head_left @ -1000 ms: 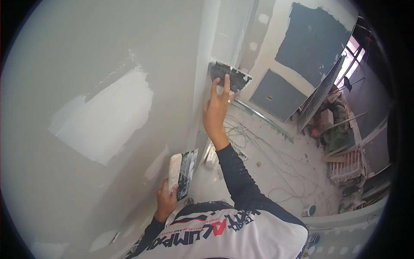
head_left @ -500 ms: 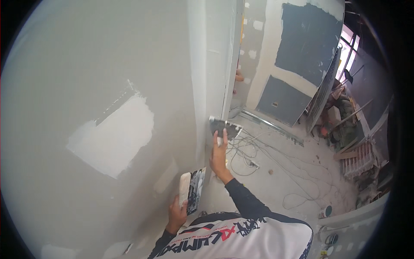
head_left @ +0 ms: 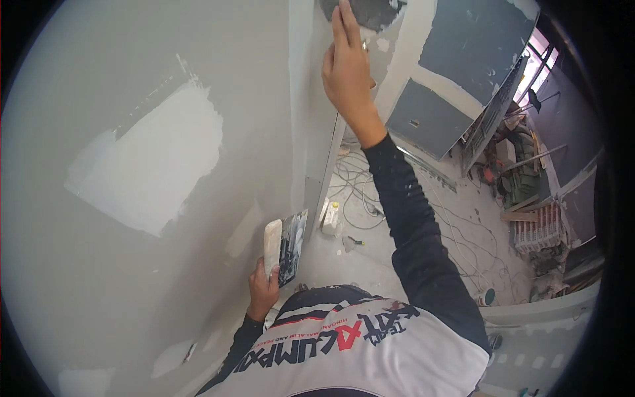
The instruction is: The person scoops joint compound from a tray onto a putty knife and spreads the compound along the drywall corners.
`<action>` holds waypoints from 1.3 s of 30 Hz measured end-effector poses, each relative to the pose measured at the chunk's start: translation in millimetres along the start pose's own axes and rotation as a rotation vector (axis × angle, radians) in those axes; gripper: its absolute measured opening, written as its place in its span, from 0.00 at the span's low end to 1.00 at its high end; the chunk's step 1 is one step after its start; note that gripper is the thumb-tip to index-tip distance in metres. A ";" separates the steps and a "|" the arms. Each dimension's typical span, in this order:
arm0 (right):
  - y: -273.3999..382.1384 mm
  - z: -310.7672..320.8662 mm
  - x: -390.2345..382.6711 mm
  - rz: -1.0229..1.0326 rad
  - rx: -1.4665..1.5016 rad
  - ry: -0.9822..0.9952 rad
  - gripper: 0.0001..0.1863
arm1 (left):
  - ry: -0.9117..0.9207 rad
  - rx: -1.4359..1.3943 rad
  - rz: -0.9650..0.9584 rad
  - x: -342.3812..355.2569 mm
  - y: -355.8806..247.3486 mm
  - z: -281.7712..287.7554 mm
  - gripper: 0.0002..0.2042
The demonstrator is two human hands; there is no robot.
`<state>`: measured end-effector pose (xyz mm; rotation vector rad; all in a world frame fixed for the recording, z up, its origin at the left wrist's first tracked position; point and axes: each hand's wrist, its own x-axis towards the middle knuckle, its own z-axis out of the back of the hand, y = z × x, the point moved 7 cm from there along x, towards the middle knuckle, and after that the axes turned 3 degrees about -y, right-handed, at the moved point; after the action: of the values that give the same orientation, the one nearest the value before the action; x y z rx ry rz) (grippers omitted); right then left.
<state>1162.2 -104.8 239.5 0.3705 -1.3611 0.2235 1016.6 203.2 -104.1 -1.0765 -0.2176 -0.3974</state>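
My right hand [head_left: 354,79] is stretched high, its fingers pressed over a wide, dark putty blade [head_left: 377,12] by the wall's edge at the top; the picture's edge cuts off part of the blade. Whether the blade touches the wall, I cannot tell. Low beside the wall, my left hand [head_left: 263,291] is closed round a plastering trowel [head_left: 291,248] with a thick pale handle. Dark and whitish smears cover the trowel's face. On the grey wall [head_left: 218,40] to my left is a large white filler patch [head_left: 159,165], and a paler strip [head_left: 302,132] runs along the wall's corner.
Loose cables [head_left: 357,188] wind over the dusty floor, beside a white container [head_left: 330,218] and a small scraper [head_left: 352,243]. Ahead stands a part-coated grey panel [head_left: 433,122]. Building material [head_left: 522,172] and a slatted rack [head_left: 537,228] are piled at right, with a small bucket [head_left: 487,296] nearer.
My right hand has gone up and forward with the putty blade, the arm now stretched out. My left hand and trowel sit slightly higher and further left in view, and the view has shifted.
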 end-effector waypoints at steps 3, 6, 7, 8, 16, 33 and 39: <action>1.1 -2.6 -49.2 -0.054 -0.154 0.063 0.39 | -0.010 0.009 0.017 -0.4 -7.7 1.1 0.16; 1.7 -12.0 -112.1 -0.218 -0.054 0.198 0.41 | -0.015 0.020 0.055 -2.7 -3.5 3.5 0.19; 1.6 -10.8 -132.7 -0.223 -0.055 0.203 0.41 | -0.014 0.017 0.061 -3.7 -3.6 2.5 0.19; 0.6 -15.0 -154.4 -0.260 -0.039 0.229 0.41 | -0.015 0.026 0.069 -4.3 -4.2 4.0 0.19; -21.1 -61.3 -307.6 -0.369 -0.053 0.383 0.40 | -0.019 0.051 0.049 -1.9 4.4 5.8 0.15; 12.3 87.5 -384.5 -0.473 0.752 0.571 0.46 | -0.022 -1.117 0.878 -73.1 101.1 -124.5 0.26; 20.3 181.2 -368.5 -0.206 1.188 1.125 0.48 | 0.086 -1.294 0.783 -83.2 41.4 -189.1 0.27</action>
<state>916.5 -134.7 -88.8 1.1409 0.0535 0.9099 954.6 70.1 -255.2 -2.2691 0.6351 0.2037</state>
